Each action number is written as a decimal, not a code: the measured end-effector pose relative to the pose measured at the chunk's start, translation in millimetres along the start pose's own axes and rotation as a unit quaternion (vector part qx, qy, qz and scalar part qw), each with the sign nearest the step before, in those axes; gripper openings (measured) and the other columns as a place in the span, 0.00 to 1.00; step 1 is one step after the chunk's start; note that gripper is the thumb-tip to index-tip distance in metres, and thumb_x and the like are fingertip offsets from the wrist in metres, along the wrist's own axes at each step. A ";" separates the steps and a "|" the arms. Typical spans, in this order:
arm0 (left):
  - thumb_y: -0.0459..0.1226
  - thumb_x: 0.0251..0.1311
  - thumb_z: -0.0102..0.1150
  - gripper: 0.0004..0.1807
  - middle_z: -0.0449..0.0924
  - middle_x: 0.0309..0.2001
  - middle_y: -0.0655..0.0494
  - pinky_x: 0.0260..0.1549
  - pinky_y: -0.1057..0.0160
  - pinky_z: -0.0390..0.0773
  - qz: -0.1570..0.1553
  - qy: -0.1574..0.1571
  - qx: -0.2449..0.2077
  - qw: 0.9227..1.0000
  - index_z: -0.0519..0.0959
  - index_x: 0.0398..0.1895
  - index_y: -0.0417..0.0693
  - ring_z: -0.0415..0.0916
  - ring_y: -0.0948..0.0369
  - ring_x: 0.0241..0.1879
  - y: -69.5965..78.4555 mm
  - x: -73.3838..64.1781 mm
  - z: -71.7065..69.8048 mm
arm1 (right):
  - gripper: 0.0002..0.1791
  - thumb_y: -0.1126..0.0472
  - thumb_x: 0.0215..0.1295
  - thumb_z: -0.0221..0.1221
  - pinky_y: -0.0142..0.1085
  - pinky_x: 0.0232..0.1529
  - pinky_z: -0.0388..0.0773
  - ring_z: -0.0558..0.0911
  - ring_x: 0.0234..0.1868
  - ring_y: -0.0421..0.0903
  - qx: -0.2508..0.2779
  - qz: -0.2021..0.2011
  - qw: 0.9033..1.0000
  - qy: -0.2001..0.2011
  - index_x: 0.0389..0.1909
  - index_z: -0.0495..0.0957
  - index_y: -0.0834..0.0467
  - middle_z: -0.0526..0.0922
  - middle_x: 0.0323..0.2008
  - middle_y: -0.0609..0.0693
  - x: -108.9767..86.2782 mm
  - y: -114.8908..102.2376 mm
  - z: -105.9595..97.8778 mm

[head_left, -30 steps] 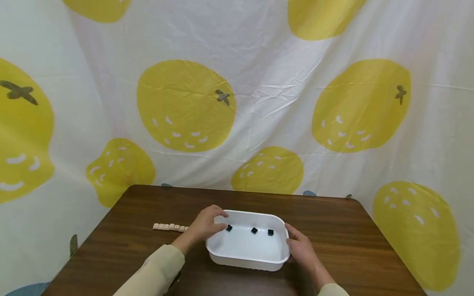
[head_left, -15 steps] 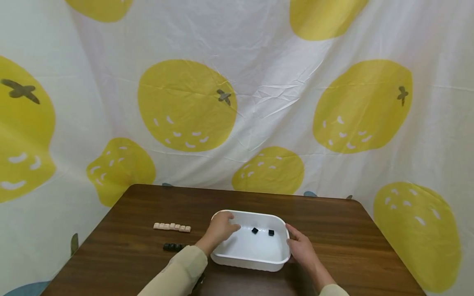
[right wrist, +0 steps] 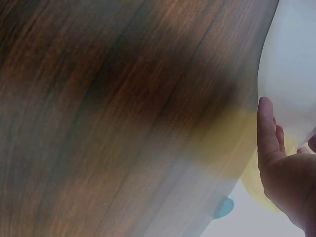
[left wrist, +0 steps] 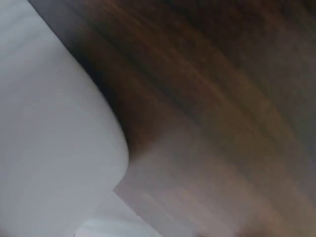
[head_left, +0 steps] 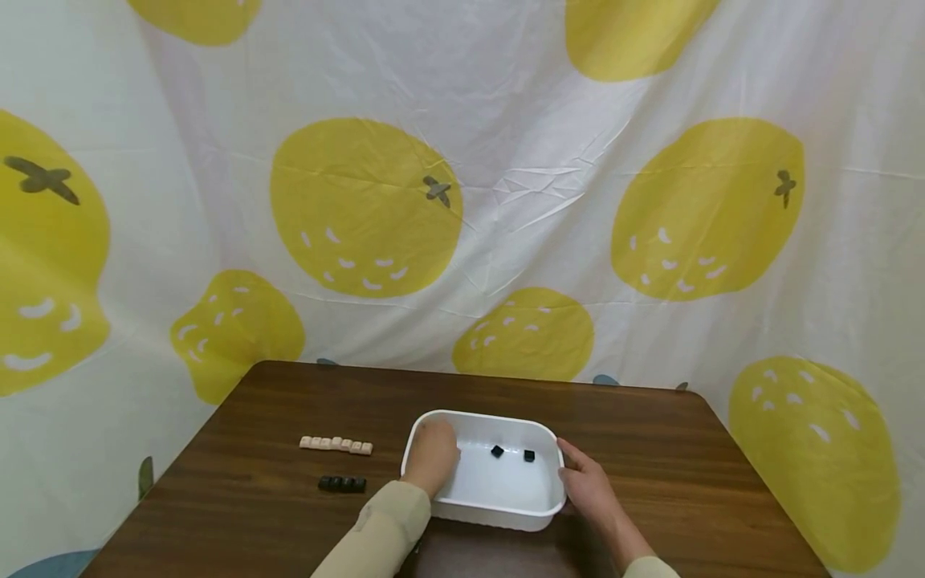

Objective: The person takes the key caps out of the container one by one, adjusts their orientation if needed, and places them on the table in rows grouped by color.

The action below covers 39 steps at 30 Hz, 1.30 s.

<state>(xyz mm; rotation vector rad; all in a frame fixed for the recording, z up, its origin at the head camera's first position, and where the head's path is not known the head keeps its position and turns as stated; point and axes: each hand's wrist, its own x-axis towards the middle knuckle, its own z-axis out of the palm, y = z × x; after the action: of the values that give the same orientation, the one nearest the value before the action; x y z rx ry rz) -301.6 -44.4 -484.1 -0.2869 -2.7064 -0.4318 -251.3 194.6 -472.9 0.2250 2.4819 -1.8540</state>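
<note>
A white tray [head_left: 499, 486] with rounded corners stands on the brown table. Inside it lie two black keycaps, one turned cornerwise [head_left: 497, 451] and one squarer [head_left: 529, 455]. My left hand [head_left: 433, 453] reaches down into the tray's left end, back of the hand up; its fingers are hidden, and I cannot tell what they hold. At the opposite end, my right hand [head_left: 588, 486] holds the tray's right side at the rim. In the right wrist view, the fingers [right wrist: 266, 128] lie along the outside of the pale wall.
Left of the tray, a row of several pale pink keycaps [head_left: 336, 444] lies on the table [head_left: 246, 498]. Nearer to me is a short row of black keycaps [head_left: 342, 483]. A lemon-print curtain [head_left: 506, 241] hangs behind the table.
My left hand has moved right and down into the tray, now covering the spot where a third black keycap lay. The black row has come into view. My right hand stays at the tray.
</note>
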 end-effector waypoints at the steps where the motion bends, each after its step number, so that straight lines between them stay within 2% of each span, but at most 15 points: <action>1: 0.31 0.47 0.67 0.10 0.77 0.23 0.46 0.36 0.52 0.78 0.002 0.002 0.006 1.000 0.75 0.18 0.40 0.79 0.47 0.30 -0.3 -0.3 1.2 | 0.29 0.71 0.68 0.45 0.47 0.26 0.82 0.82 0.30 0.53 0.000 0.001 1.000 0.000 0.71 0.61 0.67 0.72 0.51 0.75 0.1 0.3 0.2; 5: 0.28 0.50 0.63 0.08 0.76 0.23 0.48 0.32 0.54 0.79 -0.006 -0.020 -0.009 1.000 0.74 0.19 0.42 0.78 0.51 0.28 -1.4 1.6 5.9 | 0.29 0.71 0.68 0.45 0.47 0.26 0.82 0.82 0.31 0.53 0.005 0.001 1.000 0.000 0.71 0.61 0.67 0.71 0.51 0.75 0.8 1.5 0.6; 10: 0.27 0.51 0.65 0.08 0.76 0.22 0.49 0.30 0.55 0.77 -0.019 -0.062 -0.085 0.994 0.76 0.19 0.40 0.76 0.53 0.26 -1.0 10.7 10.9 | 0.29 0.71 0.68 0.45 0.47 0.25 0.82 0.82 0.30 0.53 -0.001 -0.001 1.000 0.000 0.72 0.61 0.67 0.71 0.53 0.75 2.3 2.2 0.0; 16: 0.30 0.49 0.71 0.04 0.82 0.26 0.51 0.33 0.59 0.76 -0.004 -0.076 -0.152 0.985 0.85 0.27 0.37 0.78 0.54 0.29 1.8 17.1 12.1 | 0.29 0.71 0.67 0.45 0.45 0.24 0.81 0.81 0.29 0.52 -0.019 0.001 1.000 0.003 0.71 0.62 0.67 0.72 0.53 0.74 1.5 0.0 -0.3; 18: 0.29 0.47 0.71 0.04 0.82 0.25 0.52 0.32 0.61 0.75 -0.009 -0.075 -0.170 0.983 0.85 0.27 0.37 0.77 0.56 0.28 2.3 17.5 10.1 | 0.29 0.71 0.67 0.45 0.45 0.24 0.80 0.80 0.28 0.52 -0.022 -0.003 1.000 0.004 0.71 0.62 0.67 0.72 0.53 0.75 0.8 -0.5 -0.1; 21: 0.25 0.45 0.70 0.04 0.80 0.21 0.54 0.24 0.64 0.74 -0.037 -0.087 -0.226 0.970 0.85 0.26 0.36 0.75 0.60 0.22 2.2 17.0 6.6 | 0.29 0.71 0.67 0.45 0.45 0.23 0.80 0.80 0.28 0.51 -0.022 -0.009 1.000 0.008 0.71 0.62 0.68 0.71 0.55 0.76 0.1 -0.6 0.5; 24: 0.23 0.45 0.67 0.05 0.78 0.18 0.55 0.17 0.67 0.72 -0.066 -0.101 -0.285 0.951 0.83 0.27 0.35 0.73 0.64 0.16 0.9 16.5 3.9 | 0.29 0.71 0.68 0.45 0.45 0.23 0.81 0.80 0.28 0.51 -0.023 -0.012 1.000 0.007 0.71 0.62 0.68 0.71 0.55 0.76 0.0 -0.1 0.9; 25: 0.22 0.46 0.66 0.05 0.78 0.17 0.55 0.15 0.68 0.71 -0.071 -0.105 -0.303 0.945 0.83 0.28 0.35 0.73 0.65 0.15 0.3 16.5 3.3 | 0.29 0.71 0.68 0.45 0.45 0.23 0.81 0.80 0.28 0.51 -0.024 -0.012 1.000 0.006 0.71 0.62 0.68 0.71 0.55 0.76 0.1 0.1 0.8; 27: 0.22 0.45 0.66 0.05 0.78 0.17 0.55 0.14 0.68 0.71 -0.069 -0.106 -0.323 0.938 0.83 0.28 0.34 0.73 0.66 0.14 -1.4 16.5 3.0 | 0.29 0.71 0.68 0.45 0.46 0.23 0.81 0.80 0.28 0.51 -0.024 -0.011 1.000 0.007 0.71 0.62 0.68 0.71 0.54 0.76 0.1 0.5 0.9; 34: 0.22 0.45 0.67 0.06 0.80 0.18 0.55 0.15 0.70 0.69 -0.037 -0.111 -0.356 0.927 0.82 0.28 0.33 0.73 0.66 0.13 -5.5 16.7 3.1 | 0.29 0.71 0.67 0.45 0.47 0.23 0.81 0.81 0.28 0.52 -0.012 -0.019 1.000 0.011 0.70 0.62 0.69 0.73 0.50 0.75 -0.7 0.7 2.0; 39: 0.21 0.45 0.64 0.08 0.79 0.17 0.55 0.15 0.70 0.67 -0.021 -0.111 -0.364 0.925 0.82 0.31 0.34 0.72 0.66 0.13 -6.1 16.4 3.2 | 0.29 0.71 0.66 0.45 0.48 0.23 0.81 0.80 0.27 0.52 -0.014 -0.020 1.000 0.013 0.70 0.63 0.69 0.75 0.48 0.74 -1.0 0.3 2.0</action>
<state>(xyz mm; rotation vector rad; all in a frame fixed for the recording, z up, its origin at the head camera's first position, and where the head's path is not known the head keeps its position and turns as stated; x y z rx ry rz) -319.0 -46.7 -481.9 -0.4963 -2.6473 -1.4971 -250.4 192.6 -473.7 0.2009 2.5469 -1.8401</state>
